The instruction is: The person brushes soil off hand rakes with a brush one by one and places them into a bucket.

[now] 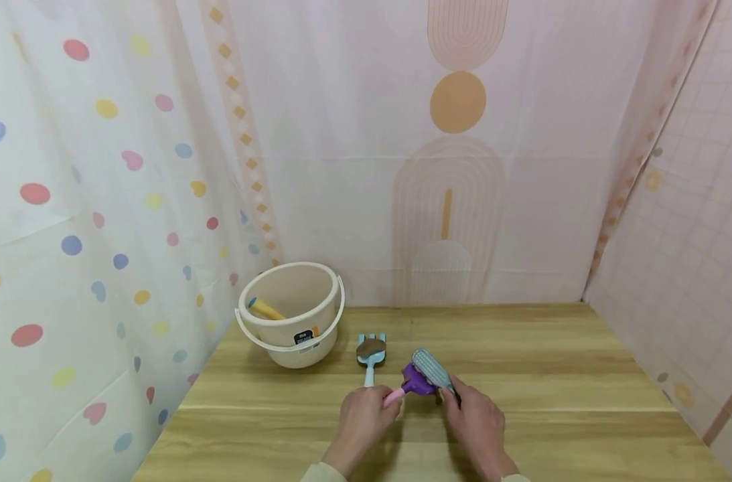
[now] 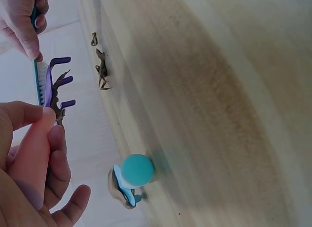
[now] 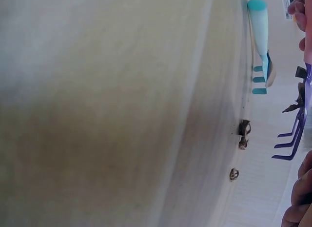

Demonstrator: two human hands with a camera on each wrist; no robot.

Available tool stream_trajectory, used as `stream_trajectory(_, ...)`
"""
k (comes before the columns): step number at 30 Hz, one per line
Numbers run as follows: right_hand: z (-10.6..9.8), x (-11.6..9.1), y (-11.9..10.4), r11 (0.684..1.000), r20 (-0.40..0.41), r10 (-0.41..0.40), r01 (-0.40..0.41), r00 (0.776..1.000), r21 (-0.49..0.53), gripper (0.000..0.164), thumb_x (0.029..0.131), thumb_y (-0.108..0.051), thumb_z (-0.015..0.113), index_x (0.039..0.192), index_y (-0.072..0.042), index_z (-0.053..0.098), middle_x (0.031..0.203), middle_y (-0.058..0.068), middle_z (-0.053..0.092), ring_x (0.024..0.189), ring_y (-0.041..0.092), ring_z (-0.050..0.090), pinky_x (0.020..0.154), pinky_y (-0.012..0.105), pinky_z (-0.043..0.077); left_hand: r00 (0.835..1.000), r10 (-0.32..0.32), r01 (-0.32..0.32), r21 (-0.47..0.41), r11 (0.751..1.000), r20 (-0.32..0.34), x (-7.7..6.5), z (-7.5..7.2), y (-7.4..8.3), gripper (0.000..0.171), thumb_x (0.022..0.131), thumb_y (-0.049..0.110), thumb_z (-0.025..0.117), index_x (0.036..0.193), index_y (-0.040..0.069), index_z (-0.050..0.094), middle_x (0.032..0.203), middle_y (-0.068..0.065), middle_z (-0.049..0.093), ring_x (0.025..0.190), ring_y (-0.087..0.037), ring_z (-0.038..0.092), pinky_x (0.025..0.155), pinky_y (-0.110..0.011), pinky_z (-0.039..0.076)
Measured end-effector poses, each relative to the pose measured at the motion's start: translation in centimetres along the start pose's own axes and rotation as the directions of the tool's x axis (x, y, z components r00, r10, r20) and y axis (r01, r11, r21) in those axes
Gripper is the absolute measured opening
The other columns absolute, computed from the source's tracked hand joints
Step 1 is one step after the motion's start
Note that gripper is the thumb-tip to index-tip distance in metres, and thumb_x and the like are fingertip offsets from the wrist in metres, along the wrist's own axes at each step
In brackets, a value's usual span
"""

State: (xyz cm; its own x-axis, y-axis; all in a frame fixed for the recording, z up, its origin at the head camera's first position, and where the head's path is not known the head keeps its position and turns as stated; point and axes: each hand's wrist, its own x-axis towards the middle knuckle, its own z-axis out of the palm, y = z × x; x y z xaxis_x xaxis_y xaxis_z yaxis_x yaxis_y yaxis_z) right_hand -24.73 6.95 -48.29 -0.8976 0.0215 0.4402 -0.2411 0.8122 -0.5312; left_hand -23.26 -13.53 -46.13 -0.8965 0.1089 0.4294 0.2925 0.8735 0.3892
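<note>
My left hand [image 1: 366, 418] grips the pink handle [image 2: 38, 154] of a small hand rake with a purple head [image 1: 418, 383]. Brown, leaf-like debris [image 2: 57, 97] clings near its bent tines, seen in the left wrist view. With my right hand [image 1: 477, 418] I hold a scrub brush with a grey-blue back [image 1: 430, 368]. Its white bristles [image 2: 42, 83] press against the back of the purple head. Beyond my left hand, a light-blue hand rake [image 1: 370, 378] lies on the table with a brown patch [image 1: 370, 347] on its head.
A cream bucket [image 1: 290, 317] with a white handle stands at the table's back left. A yellow handle with a blue end [image 1: 266, 308] leans inside it. Dried brown bits [image 2: 102, 70] lie on the wooden table [image 1: 522, 348]. Patterned curtains hang behind and at both sides.
</note>
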Motion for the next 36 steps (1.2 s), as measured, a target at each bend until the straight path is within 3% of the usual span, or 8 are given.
stream_trajectory(8, -0.4, 0.1, 0.7, 0.995, 0.054, 0.101, -0.102, 0.993, 0.008, 0.037, 0.095, -0.028, 0.066, 0.126, -0.008, 0.067, 0.094, 0.013, 0.073, 0.062, 0.021, 0.061, 0.050, 0.035, 0.041, 0.999, 0.037, -0.037, 0.020, 0.999, 0.031, 0.1, 0.3, 0.1, 0.012, 0.083, 0.022, 0.076, 0.073, 0.016, 0.073, 0.055, 0.013, 0.049, 0.050, -0.006, 0.043, 0.049, -0.025, 0.035)
stream_trajectory(13, -0.5, 0.3, 0.8, 0.996, 0.050, 0.093, -0.094, 0.994, 0.012, 0.036, 0.094, -0.029, 0.067, 0.125, -0.009, 0.068, 0.083, 0.007, 0.071, 0.059, 0.016, 0.056, 0.050, 0.034, 0.040, 0.999, 0.032, -0.032, 0.046, 0.998, 0.016, 0.2, 0.4, 0.1, 0.015, 0.082, 0.021, 0.077, 0.069, 0.017, 0.070, 0.054, 0.013, 0.048, 0.051, -0.007, 0.043, 0.050, -0.025, 0.035)
stream_trajectory(18, -0.2, 0.2, 0.7, 0.997, 0.058, 0.071, -0.072, 0.996, 0.013, 0.035, 0.093, -0.029, 0.069, 0.122, -0.011, 0.070, 0.091, 0.008, 0.073, 0.065, 0.018, 0.061, 0.051, 0.034, 0.040, 0.999, 0.037, -0.038, 0.053, 0.998, 0.007, 0.1, 0.5, 0.1, 0.019, 0.082, 0.020, 0.076, 0.065, 0.018, 0.067, 0.053, 0.013, 0.047, 0.050, -0.007, 0.043, 0.049, -0.026, 0.035)
stream_trajectory(24, -0.4, 0.1, 0.7, 0.996, 0.066, 0.092, -0.093, 0.994, 0.007, 0.036, 0.094, -0.028, 0.067, 0.124, -0.008, 0.068, 0.093, 0.013, 0.073, 0.060, 0.019, 0.059, 0.048, 0.033, 0.039, 0.998, 0.070, -0.070, 0.102, 0.992, 0.006, 0.0, 0.5, 0.4, 0.021, 0.083, 0.022, 0.077, 0.064, 0.018, 0.067, 0.052, 0.013, 0.046, 0.051, -0.008, 0.042, 0.050, -0.027, 0.035)
stream_trajectory(29, -0.8, 0.3, 0.9, 0.995, 0.039, 0.099, -0.100, 0.994, 0.009, 0.036, 0.094, -0.028, 0.067, 0.124, -0.007, 0.068, 0.094, 0.016, 0.073, 0.067, 0.029, 0.066, 0.048, 0.037, 0.043, 0.993, 0.119, -0.114, 0.161, 0.980, -0.024, 0.1, 0.5, 0.7, 0.025, 0.083, 0.024, 0.078, 0.063, 0.018, 0.065, 0.053, 0.011, 0.044, 0.052, -0.009, 0.040, 0.054, -0.028, 0.036)
stream_trajectory(36, -1.1, 0.5, 1.5, 0.991, 0.023, 0.131, -0.131, 0.991, 0.004, 0.035, 0.094, -0.027, 0.066, 0.123, -0.007, 0.068, 0.097, 0.018, 0.073, 0.075, 0.038, 0.069, 0.052, 0.044, 0.046, 0.991, 0.130, -0.120, 0.191, 0.974, -0.038, 0.1, 0.5, 1.0, 0.021, 0.080, 0.024, 0.080, 0.065, 0.017, 0.066, 0.056, 0.009, 0.047, 0.054, -0.010, 0.040, 0.056, -0.029, 0.037)
